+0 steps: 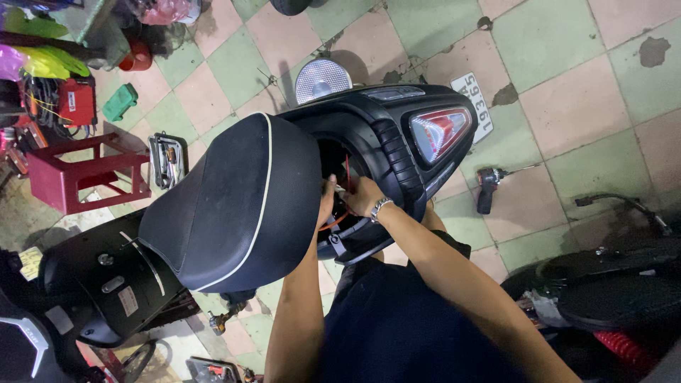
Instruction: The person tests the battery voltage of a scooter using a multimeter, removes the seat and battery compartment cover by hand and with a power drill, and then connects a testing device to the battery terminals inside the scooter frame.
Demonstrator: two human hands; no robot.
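Both hands are down in the scooter's tail opening, mid-frame. Right hand (362,197) is curled around thin red wires (346,170); left hand (326,202) is half hidden behind the raised seat (234,198), grip unclear. Wires look light, floppy and easy to snag, so I'd pinch close to the connector. Tail light (438,131) sits upper right.
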